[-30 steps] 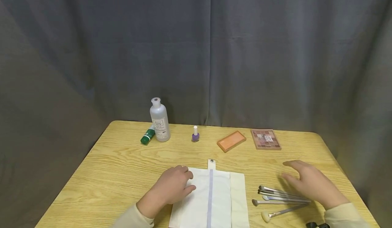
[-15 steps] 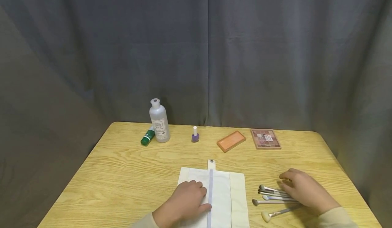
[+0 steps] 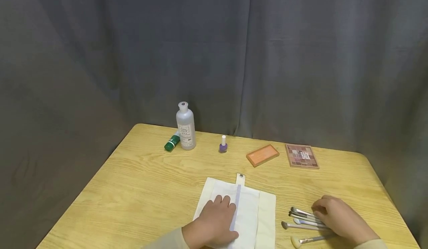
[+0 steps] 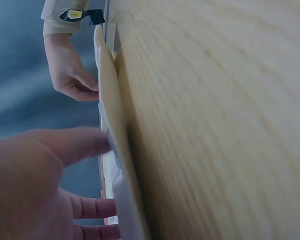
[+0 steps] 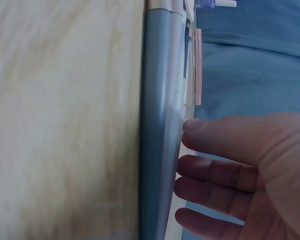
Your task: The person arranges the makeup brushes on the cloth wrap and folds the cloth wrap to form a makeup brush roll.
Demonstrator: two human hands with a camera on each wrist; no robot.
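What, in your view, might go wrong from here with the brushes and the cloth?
Most of the brushes lie close together, so the right hand might nudge or catch several at once. The left hand rests on the cloth, so sliding that hand could wrinkle or drag the fabric out of place.

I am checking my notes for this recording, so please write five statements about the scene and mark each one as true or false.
1. The left grip rests on the white cloth. True.
2. The right grip touches the tall bottle. False: it is at the brushes.
3. The tall bottle stands upright. True.
4. The green tube stands upright. False: it lies on the table.
5. In the head view, the small purple bottle stands between the tall bottle and the orange palette. True.
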